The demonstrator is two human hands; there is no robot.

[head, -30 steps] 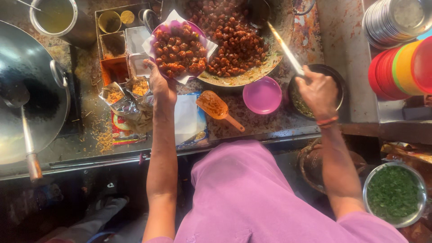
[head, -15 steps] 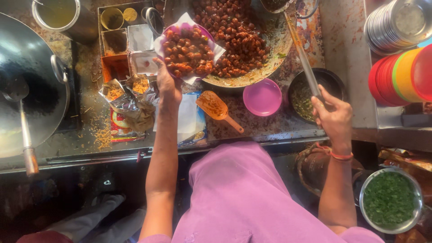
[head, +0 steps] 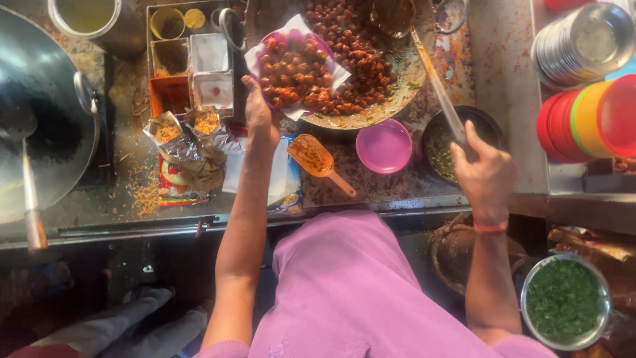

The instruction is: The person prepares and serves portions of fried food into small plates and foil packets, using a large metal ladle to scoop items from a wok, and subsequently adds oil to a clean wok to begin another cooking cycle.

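Left hand [head: 260, 116] grips a paper-lined plate [head: 295, 69] of fried balls; right hand [head: 482, 172] holds a ladle [head: 434, 76], its bowl seemingly sauce-filled.

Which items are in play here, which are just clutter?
In play: left hand holding paper-lined plate of fried balls; right hand holding long ladle; big tray of fried balls.
Clutter: pink bowl, orange scoop, wok, stacked plates.

Single head view, steep downward, probably close.

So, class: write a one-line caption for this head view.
Left hand holds a plate of fried balls; right hand grips a ladle.
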